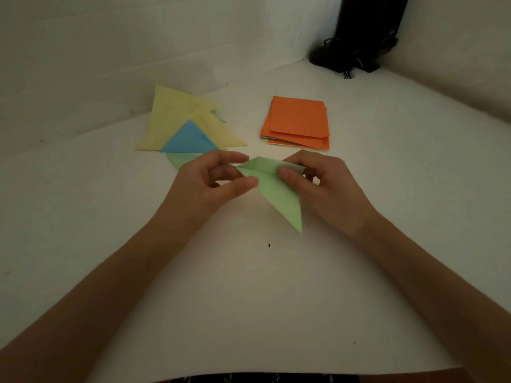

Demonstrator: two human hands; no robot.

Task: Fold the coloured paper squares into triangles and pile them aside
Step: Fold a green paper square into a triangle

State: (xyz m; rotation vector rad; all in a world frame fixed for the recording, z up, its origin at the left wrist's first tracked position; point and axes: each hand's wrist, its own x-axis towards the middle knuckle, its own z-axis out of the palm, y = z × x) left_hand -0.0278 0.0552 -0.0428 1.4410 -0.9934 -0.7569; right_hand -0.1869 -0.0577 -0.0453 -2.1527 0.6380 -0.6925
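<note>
Two hands (206, 181) (329, 186) pinching one green paper (276, 194), one orange stack (297, 123)

Shows a plain white matte tabletop (249, 299), closed in at the back by white wall panels (110, 37). Holds, in the far right corner, a tall black post (370, 23) with tangled black cables (351, 64) at its foot. Bears a tiny dark speck (269, 245) near the middle. Cuts off dark patterned fabric (262, 378) at the bottom edge.

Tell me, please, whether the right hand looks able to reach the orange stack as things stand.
Probably yes: the orange stack lies just beyond the right hand, with bare table between. But its fingers pinch the green paper, which it would need to release first.
</note>
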